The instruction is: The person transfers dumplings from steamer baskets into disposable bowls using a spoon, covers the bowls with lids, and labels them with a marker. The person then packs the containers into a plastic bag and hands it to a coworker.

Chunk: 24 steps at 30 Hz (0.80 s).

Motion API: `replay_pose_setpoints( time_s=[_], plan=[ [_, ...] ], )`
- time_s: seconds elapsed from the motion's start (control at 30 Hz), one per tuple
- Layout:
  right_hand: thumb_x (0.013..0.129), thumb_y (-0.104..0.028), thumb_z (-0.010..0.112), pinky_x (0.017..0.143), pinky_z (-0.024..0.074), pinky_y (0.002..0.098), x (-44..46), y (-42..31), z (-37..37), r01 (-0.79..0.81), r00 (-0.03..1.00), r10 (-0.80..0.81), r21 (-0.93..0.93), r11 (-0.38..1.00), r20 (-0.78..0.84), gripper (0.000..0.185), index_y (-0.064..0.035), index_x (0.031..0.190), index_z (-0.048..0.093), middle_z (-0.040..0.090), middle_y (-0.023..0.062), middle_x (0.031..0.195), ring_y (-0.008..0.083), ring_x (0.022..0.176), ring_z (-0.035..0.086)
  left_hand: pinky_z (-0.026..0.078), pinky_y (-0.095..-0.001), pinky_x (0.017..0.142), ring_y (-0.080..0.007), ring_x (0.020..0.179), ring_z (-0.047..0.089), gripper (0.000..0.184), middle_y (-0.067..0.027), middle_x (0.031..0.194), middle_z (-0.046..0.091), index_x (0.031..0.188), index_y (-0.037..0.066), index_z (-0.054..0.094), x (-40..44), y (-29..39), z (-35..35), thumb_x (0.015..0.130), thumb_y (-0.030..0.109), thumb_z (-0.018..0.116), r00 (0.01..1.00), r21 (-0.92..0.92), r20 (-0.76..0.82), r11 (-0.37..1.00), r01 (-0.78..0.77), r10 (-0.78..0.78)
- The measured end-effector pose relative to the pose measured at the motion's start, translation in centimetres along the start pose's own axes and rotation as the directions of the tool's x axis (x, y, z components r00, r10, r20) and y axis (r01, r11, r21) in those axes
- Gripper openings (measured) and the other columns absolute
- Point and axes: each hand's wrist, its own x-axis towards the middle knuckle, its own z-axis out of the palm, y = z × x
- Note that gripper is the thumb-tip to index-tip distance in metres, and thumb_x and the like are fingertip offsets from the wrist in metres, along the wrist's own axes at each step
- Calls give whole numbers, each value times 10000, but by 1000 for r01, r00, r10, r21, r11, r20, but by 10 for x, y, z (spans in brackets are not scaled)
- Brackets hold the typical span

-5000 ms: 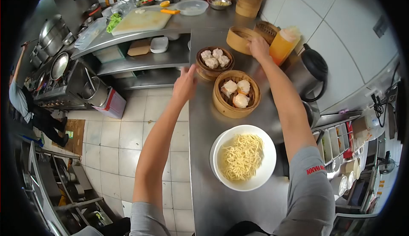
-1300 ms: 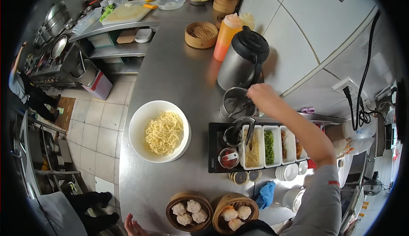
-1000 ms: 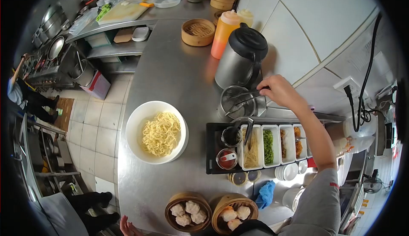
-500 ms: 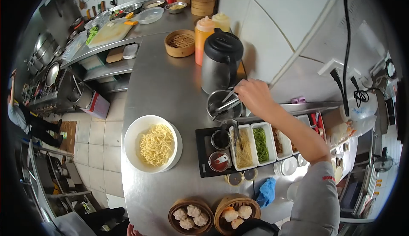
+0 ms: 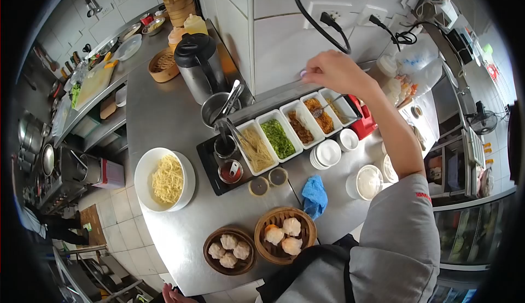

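Observation:
My right hand [image 5: 336,72] is in the air above the back edge of a row of white containers, fingers loosely bent, with nothing visible in them. Below it are containers of orange chopped food [image 5: 320,118] with a spoon in it, brown minced food [image 5: 299,129], chopped green onions [image 5: 278,139] and pale thin strips [image 5: 257,149] with tongs. Metal utensils [image 5: 229,99] lean in a metal pot [image 5: 205,112] to the left. At the bottom edge, my left hand [image 5: 174,295] shows only in part, fingers apart and holding nothing visible, beside the counter's front edge.
A white bowl of noodles [image 5: 167,180] stands on the steel counter [image 5: 158,112]. Two bamboo steamers hold dumplings [image 5: 228,251] near the front. A blue cloth [image 5: 314,196], white lids [image 5: 327,153] and a steel jug [image 5: 199,76] also stand there. A person [image 5: 46,224] is far left.
My right hand has let go of the utensil in the metal pot and moved right, over the containers. The view has swung right. My left hand shows slightly more.

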Motion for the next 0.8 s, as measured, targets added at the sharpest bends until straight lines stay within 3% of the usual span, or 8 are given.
replay_pose_setpoints(
  time_s=[0.07, 0.13, 0.23, 0.33, 0.6, 0.7, 0.77, 0.8],
  plan=[
    [766, -204, 612, 664, 473, 376, -17, 43, 35, -191, 968, 224, -251, 949, 113, 188, -19, 769, 645, 617, 111, 693, 276, 734, 603, 528, -302, 653, -248, 803, 633, 302, -184, 998, 619, 1124, -66, 501, 3, 9, 3, 962, 177, 427, 999, 1, 16, 999, -43, 43],
    [758, -171, 582, 734, 466, 405, -43, 105, 97, 4, 978, 132, -642, 767, 163, 117, -85, 743, 659, 645, 72, 795, 250, 925, 583, 530, -301, 638, -244, 790, 638, 289, -184, 993, 621, 1119, -70, 503, 2, 10, 1, 959, 160, 431, 991, 32, 5, 990, -136, 136],
    [757, -147, 571, 750, 445, 373, -69, 134, 128, 141, 987, -153, -651, 746, 38, 110, -98, 711, 659, 649, 37, 773, 215, 904, 587, 533, -300, 622, -241, 772, 644, 270, -182, 988, 624, 1107, -76, 505, 1, 24, -8, 956, 137, 434, 979, 76, 29, 976, -203, 201],
    [745, -139, 568, 768, 426, 338, -76, 132, 127, 130, 987, -32, -668, 733, 158, 107, -108, 688, 653, 639, 31, 751, 197, 868, 591, 534, -295, 611, -241, 761, 648, 258, -181, 986, 625, 1093, -81, 508, -6, 29, -17, 954, 124, 434, 977, 75, 28, 974, -213, 212],
    [765, -111, 541, 611, 484, 385, -114, 99, 97, -176, 984, 145, -593, 786, -100, 86, -94, 805, 615, 638, 63, 731, 233, 682, 640, 489, -324, 717, -240, 812, 609, 261, -202, 1017, 587, 1154, -56, 455, -39, 49, 11, 902, -9, 410, 973, -318, 28, 925, -210, 231],
    [789, -94, 517, 560, 495, 404, -132, 97, 98, -131, 988, 63, -547, 827, -141, 104, -73, 876, 570, 637, 87, 759, 250, 682, 652, 485, -285, 599, -194, 598, 583, 146, -171, 780, 607, 964, -56, 485, -57, 133, 47, 905, 18, 373, 887, -527, 153, 795, -300, 436],
    [788, -73, 510, 578, 500, 407, -132, 105, 103, -150, 982, 88, -409, 900, -168, 93, -61, 873, 549, 632, 101, 779, 271, 711, 649, 522, -278, 564, -211, 638, 624, 168, -168, 722, 614, 958, -62, 508, -88, 168, 78, 906, 33, 380, 861, -706, 216, 683, -188, 460],
    [782, -54, 508, 598, 509, 400, -130, 109, 108, -98, 984, 37, -362, 927, -172, 90, -50, 863, 545, 629, 112, 810, 287, 723, 644, 536, -281, 581, -228, 688, 643, 173, -184, 798, 627, 984, -74, 541, -90, 186, 85, 896, 6, 415, 712, -689, 489, 724, -38, 503]
  ],
)
